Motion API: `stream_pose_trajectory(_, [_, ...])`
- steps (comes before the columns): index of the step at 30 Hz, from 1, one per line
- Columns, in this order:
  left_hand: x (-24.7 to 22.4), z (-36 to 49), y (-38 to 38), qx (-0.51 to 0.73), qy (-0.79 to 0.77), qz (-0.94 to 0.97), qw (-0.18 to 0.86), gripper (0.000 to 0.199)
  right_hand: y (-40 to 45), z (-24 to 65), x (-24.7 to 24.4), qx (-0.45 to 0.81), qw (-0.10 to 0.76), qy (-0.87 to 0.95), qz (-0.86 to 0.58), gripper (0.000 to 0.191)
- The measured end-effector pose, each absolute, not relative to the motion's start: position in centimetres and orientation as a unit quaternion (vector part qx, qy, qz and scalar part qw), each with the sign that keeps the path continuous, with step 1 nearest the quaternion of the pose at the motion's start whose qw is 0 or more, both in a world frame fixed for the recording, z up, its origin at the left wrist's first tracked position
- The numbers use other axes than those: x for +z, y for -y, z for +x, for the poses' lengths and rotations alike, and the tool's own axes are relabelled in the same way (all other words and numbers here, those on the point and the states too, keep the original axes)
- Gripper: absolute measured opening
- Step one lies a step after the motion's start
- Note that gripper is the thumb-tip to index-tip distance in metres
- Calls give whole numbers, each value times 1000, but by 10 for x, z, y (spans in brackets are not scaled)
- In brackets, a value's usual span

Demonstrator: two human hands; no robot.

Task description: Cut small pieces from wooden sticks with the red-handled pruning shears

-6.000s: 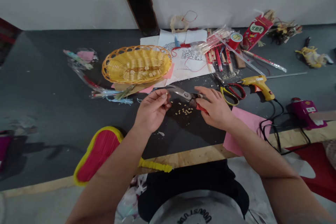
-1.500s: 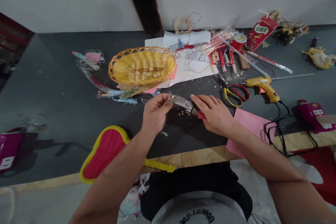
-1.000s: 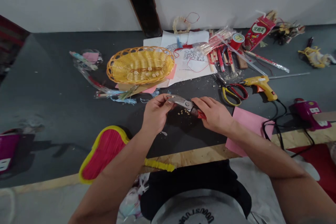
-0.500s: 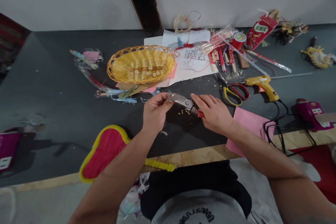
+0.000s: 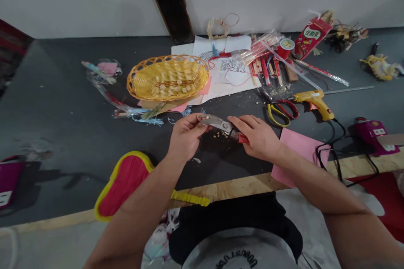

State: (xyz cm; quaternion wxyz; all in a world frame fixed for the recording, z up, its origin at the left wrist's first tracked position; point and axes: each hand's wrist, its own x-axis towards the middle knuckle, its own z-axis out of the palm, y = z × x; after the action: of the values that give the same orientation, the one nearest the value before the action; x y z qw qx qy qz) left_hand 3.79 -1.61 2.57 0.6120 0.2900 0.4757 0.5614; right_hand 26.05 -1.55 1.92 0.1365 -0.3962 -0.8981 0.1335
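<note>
My right hand is wrapped round the red handles of a pair of pruning shears, whose curved metal blades point left. At the blade tips my left hand has its thumb and fingers pinched together. A small pale piece shows by the fingertips and the blades; the fingers hide most of what they grip. Several small pale cut bits lie on the dark table below the shears. Behind my hands, a yellow woven basket holds a few similar pale bits.
To the right lie scissors, a yellow glue gun with its black cord, and pink paper. A red-and-yellow fan-shaped piece lies by my left forearm. A phone leans on the wall; bundled sticks lie at the back.
The view has shifted slightly. Both hands stay around the shears, with the blades a little differently angled near my left fingertips.
</note>
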Motion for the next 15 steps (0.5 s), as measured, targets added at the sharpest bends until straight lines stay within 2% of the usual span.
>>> stream_pose_trajectory(7, [19, 41, 19, 570, -476, 308, 594, 30, 16, 260, 23, 120, 122, 895, -412, 62])
stream_pose_trajectory(11, [14, 40, 17, 584, -484, 323, 566, 32, 17, 257, 22, 97, 113, 886, -440, 66])
stream_pose_trajectory(13, [13, 39, 16, 593, -486, 327, 553, 32, 16, 256, 19, 90, 127, 884, -441, 67])
stream_pose_trajectory(15, [13, 39, 15, 598, -487, 331, 544, 32, 16, 256, 16, 97, 165, 878, -439, 57])
